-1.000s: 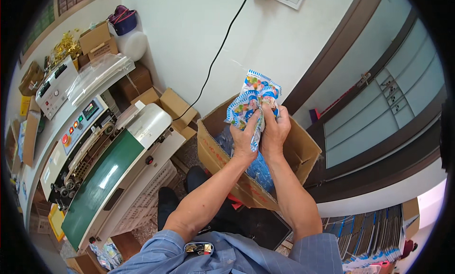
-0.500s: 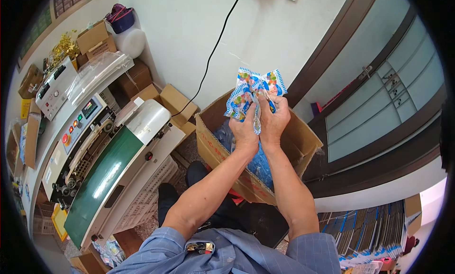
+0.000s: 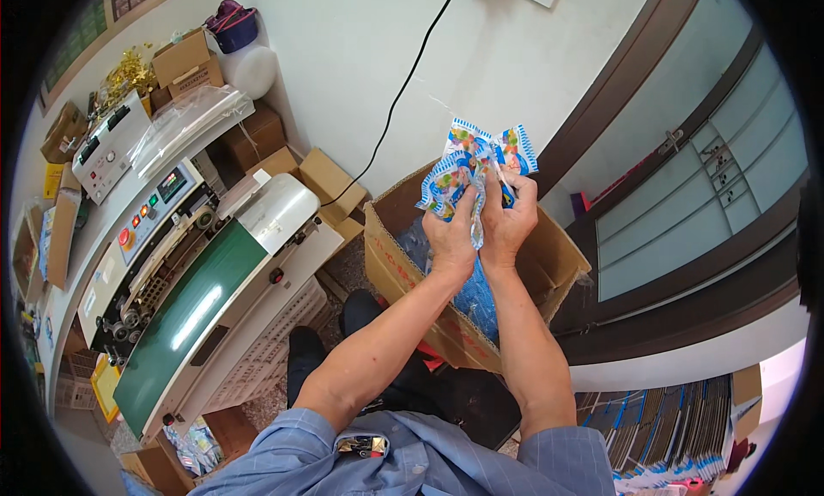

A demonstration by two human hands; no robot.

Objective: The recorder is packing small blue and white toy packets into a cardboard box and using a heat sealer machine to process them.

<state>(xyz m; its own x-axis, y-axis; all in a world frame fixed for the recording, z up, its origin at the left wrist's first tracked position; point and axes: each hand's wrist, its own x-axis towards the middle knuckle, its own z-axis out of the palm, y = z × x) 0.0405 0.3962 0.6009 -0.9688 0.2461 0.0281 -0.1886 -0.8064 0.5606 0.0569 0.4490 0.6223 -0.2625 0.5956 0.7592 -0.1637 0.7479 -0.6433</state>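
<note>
Several small blue-and-white printed packets (image 3: 469, 138) with colourful pictures are bunched together in front of me. My left hand (image 3: 451, 238) is closed around the left side of the bunch, thumb up against a packet (image 3: 445, 185). Right beside it, almost touching, my right hand (image 3: 509, 228) grips the other side, below a packet (image 3: 517, 150) that sticks out to the right. Both hands are over a cardboard box (image 3: 403, 271) whose flaps stand up. Blue plastic (image 3: 477, 303) shows inside it; the hands and forearms cover part of it.
To the left stands a sealing machine with a green conveyor belt (image 3: 193, 303) and a panel of lit buttons (image 3: 142, 217). An opened carton (image 3: 330, 180) sits behind it. A dark-framed door (image 3: 678, 213) is at the right, and stacked flat cards (image 3: 661, 423) lie low on the right.
The whole view has shifted slightly, so the box, hands and packets appear a little further right. Both hands keep their grip on the packets.
</note>
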